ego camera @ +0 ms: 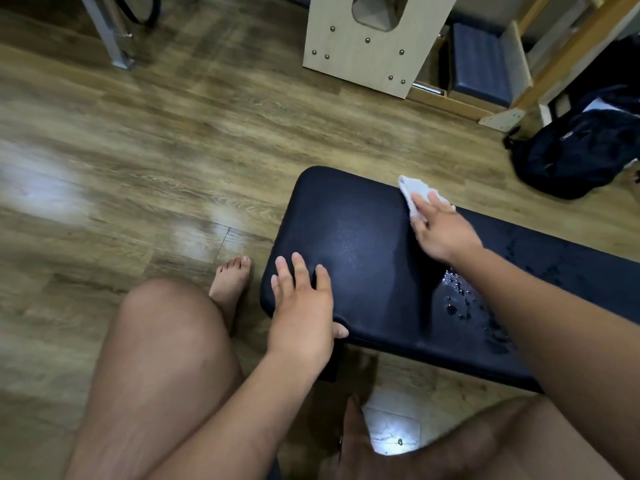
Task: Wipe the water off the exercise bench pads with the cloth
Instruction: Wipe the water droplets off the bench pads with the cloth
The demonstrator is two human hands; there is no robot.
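Observation:
The dark blue bench pad [349, 237] runs from the centre to the right edge of the head view. My right hand [440, 230] presses a small white cloth [415, 194] flat against the pad's far edge, fingers spread over it. My left hand [301, 306] rests on the pad's near left corner, fingers straight on top and thumb under the edge. Water drops [460, 299] lie on the pad just beside my right forearm, with more wet patches [540, 265] further right. The pad's left part shows a faint damp sheen.
Wooden floor surrounds the bench. A pale wooden box [367, 46] with bolts stands at the back, a black backpack [575, 150] lies at the right, and a metal frame leg [110, 36] at top left. My bare knee [166, 327] and foot [232, 282] are left of the bench.

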